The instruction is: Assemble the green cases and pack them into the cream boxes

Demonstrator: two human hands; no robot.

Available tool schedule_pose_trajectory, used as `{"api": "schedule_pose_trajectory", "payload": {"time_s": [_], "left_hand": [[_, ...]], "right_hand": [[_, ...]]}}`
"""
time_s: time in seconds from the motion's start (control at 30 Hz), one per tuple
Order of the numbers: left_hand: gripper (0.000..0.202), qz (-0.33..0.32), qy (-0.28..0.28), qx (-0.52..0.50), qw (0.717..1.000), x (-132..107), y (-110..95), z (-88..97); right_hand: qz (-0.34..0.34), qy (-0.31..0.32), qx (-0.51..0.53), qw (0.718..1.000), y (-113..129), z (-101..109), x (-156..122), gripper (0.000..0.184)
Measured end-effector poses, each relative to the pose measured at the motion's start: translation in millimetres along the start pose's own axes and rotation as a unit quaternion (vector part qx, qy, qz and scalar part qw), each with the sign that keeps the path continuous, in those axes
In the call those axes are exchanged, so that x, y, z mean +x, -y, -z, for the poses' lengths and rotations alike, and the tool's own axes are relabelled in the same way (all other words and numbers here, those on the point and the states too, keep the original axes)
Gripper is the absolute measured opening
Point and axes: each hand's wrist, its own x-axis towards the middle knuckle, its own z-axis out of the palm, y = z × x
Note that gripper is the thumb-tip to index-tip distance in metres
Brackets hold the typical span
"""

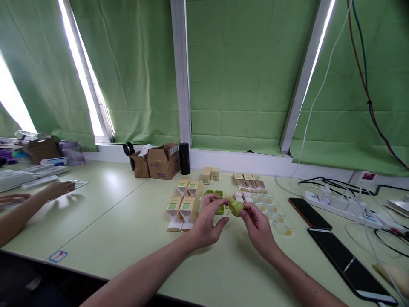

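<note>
While a small green piece [236, 208] is held above the table [128, 238], the right hand [259, 230] pinches its edge between thumb and fingertips; the left hand [207, 224], thumb spread from its fingers, reaches close beside it, forearms [150, 270] angling inward.

On the table [128, 238], a small object [236, 208] sits between the left hand [209, 221] and the right hand [257, 228]. To the left stand 4 cartons [188, 207]; farther back, 3 more lie right of some small boxes [207, 174]. At the back left, 2 cardboard boxes [163, 162] adjoin a cylinder [184, 158]. Plastic packs [283, 221] lie left of 2 phones [309, 212], with a power strip [340, 207] behind these.
</note>
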Motion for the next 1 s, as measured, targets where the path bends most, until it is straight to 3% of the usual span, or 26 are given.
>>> {"api": "schedule_pose_trajectory", "payload": {"time_s": [0.23,0.37,0.53,0.7,0.87,1.0], "left_hand": [[0.05,-0.035,0.006,0.065,0.997,1,-2,0.4],[0.053,-0.049,0.006,0.085,0.995,2,-3,0.0],[0.063,-0.06,0.008,0.103,0.993,1,-1,-1.4],[0.055,-0.079,0.02,0.119,0.99,1,-3,-1.4],[0.047,-0.053,0.025,0.119,0.991,4,-6,-0.5],[0.043,-0.012,-0.011,0.056,0.998,6,-5,-1.0]], "right_hand": [[-0.108,-0.002,0.135,0.985,7,-1,5,0.05],[-0.143,0.009,0.16,0.977,6,-4,5,0.057],[-0.154,0.031,0.168,0.973,5,-9,2,0.057],[-0.161,0.035,0.151,0.975,7,-10,0,0.058],[-0.162,0.031,0.139,0.976,6,-8,1,0.06],[-0.135,-0.012,0.094,0.986,4,1,6,0.059]]}}
